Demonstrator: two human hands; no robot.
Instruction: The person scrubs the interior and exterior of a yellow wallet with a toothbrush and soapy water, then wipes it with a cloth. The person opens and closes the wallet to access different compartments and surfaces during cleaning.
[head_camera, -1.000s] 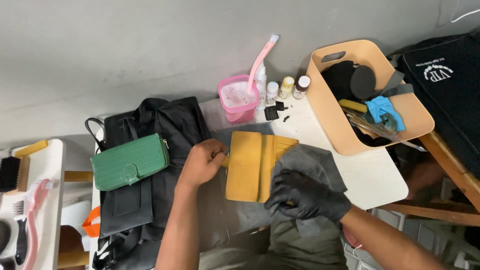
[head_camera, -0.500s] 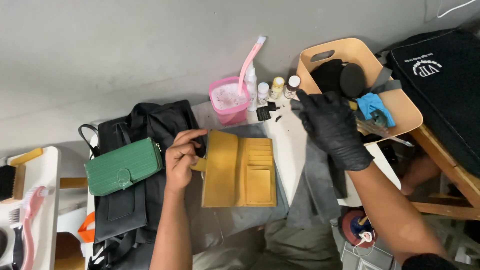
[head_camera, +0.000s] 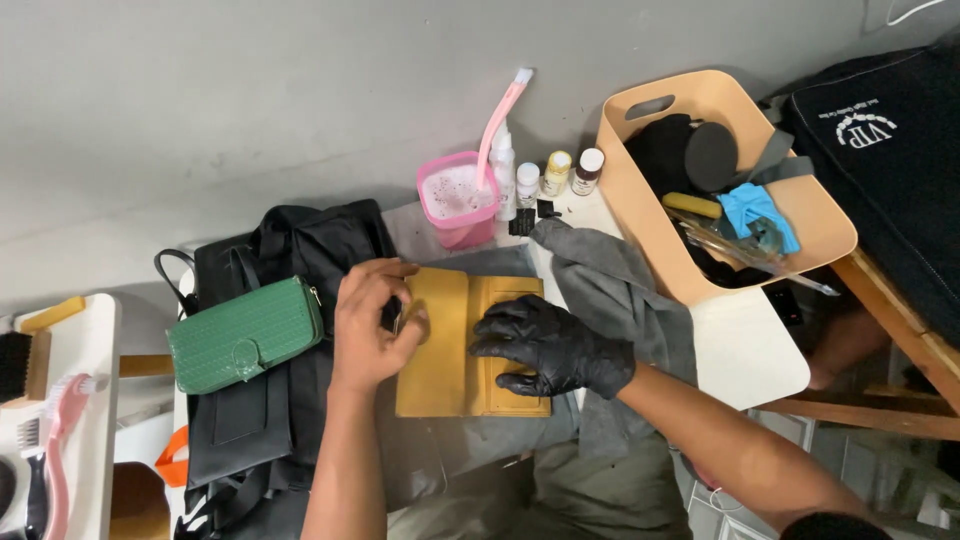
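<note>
white table (head_camera: 745, 350) bears beige bin (head_camera: 640, 215), pink tub (head_camera: 455, 205), 3 bottles (head_camera: 558, 172).

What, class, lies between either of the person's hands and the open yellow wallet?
Nothing visible does. The bare left hand grips the open yellow wallet at its left edge, and the black-gloved right hand rests flat on its right half. The grey cloth lies beside it.

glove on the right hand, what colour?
Black, on the right hand, which lies flat on the open mustard-yellow wallet. The head view, the only one, shows it clearly.
</note>
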